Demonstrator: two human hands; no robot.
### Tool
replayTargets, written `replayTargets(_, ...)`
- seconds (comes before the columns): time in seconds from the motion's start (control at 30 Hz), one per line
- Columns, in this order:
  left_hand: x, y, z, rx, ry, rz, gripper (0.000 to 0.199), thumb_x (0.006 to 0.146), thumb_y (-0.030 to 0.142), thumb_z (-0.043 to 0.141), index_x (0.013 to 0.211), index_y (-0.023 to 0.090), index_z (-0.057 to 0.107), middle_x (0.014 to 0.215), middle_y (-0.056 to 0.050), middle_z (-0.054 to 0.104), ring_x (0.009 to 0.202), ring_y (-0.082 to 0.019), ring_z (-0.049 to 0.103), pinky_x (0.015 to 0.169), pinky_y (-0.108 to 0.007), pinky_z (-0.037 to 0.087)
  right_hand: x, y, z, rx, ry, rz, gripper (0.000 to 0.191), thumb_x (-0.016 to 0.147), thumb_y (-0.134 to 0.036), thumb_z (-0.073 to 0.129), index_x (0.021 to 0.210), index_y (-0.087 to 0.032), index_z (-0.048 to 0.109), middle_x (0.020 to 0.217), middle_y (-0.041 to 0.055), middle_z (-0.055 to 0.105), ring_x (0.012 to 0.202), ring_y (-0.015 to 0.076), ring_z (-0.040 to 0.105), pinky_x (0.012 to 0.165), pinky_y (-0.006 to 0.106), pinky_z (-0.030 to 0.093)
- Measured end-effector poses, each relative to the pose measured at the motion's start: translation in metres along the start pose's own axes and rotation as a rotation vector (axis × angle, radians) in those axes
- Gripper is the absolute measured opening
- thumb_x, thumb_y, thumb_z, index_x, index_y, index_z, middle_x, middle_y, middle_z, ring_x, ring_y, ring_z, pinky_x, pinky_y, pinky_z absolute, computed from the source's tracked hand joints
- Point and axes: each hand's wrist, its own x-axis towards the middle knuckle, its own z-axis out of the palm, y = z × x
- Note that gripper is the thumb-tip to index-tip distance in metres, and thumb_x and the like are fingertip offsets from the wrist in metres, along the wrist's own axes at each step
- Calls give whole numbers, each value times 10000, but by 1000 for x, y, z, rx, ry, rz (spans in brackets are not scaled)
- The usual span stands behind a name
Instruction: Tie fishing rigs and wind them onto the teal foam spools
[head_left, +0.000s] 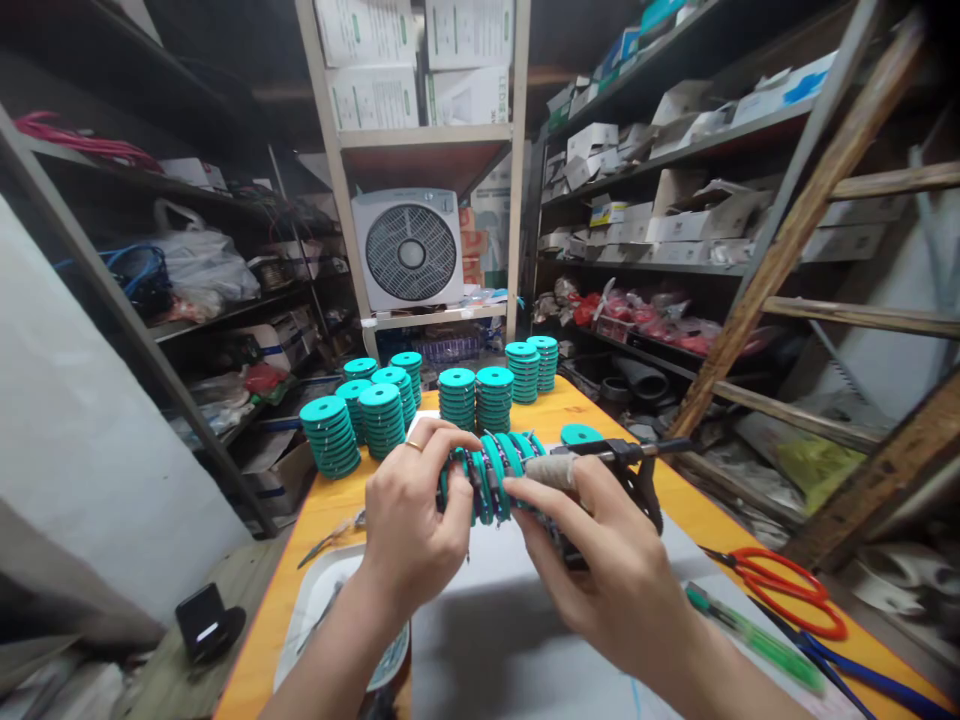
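In the middle of the head view, a row of teal spools (491, 475) lies on its side, with dark, speckled material between the discs. My left hand (420, 500), a ring on one finger, is closed around the left end, thumb in front. My right hand (600, 550) grips the right end with its fingertips. A greyish wrap (551, 470) appears to cover one of its fingers. Behind that hand is a black clamp-like tool (637, 455) with a bar, partly hidden. One flat teal disc (581, 434) lies just beyond.
Several stacks of teal spools (382, 420) stand along the far side of the yellow table (300, 560). White paper (480, 640) lies under my hands. A white tray (300, 610) is at left; orange-handled scissors (795, 590) and a green cutter (757, 635) are at right. A wooden ladder (795, 240) leans beyond.
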Motion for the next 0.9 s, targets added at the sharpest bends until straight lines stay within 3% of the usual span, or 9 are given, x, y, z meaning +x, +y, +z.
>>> replayTargets(0.2,-2,1,-1,-2,-12,6,224,855,137,406,960,223,585,993,-8,569,857,-148,546,753,-282,396,-2,1,-2,-84,-79,-59,392,830,-20,468,1195,-122,566,989,118,489,930,217,437,811,397,435)
replayTargets(0.4,-7,-4,-2,2,-49,78,326,810,106,449,961,296,667,1057,15,577,809,-128,561,737,-283,415,-30,7,-31,-59,-30,162,362,877,-89,486,1231,-165,505,1087,110,477,1049,194,471,894,354,417)
replayTargets(0.57,-10,-8,3,64,25,202,296,781,91,503,905,283,691,1042,11,613,870,-158,598,736,-302,445,-72,22,-64,-199,-7,279,290,886,-140,519,1168,-205,530,1061,76,494,1005,164,501,861,305,411)
replayTargets(0.67,-11,-9,6,72,46,233,276,768,75,524,861,277,687,1006,17,617,910,-170,613,764,-314,469,-100,32,-76,-193,-152,392,244,908,-186,507,1146,-233,523,1027,55,502,969,156,498,824,302,412)
replayTargets(0.77,-11,-8,7,82,39,215,263,771,91,531,856,289,681,1024,32,617,909,-167,615,807,-334,478,-123,40,-80,-124,-389,494,146,937,-225,454,1051,-230,546,992,48,513,965,167,489,834,332,405)
replayTargets(0.9,-11,-4,8,102,66,163,272,794,118,490,932,279,661,1033,30,626,938,-171,611,842,-338,467,-142,50,-85,-92,-633,638,179,947,-232,395,909,-194,565,961,58,517,935,184,491,824,361,400)
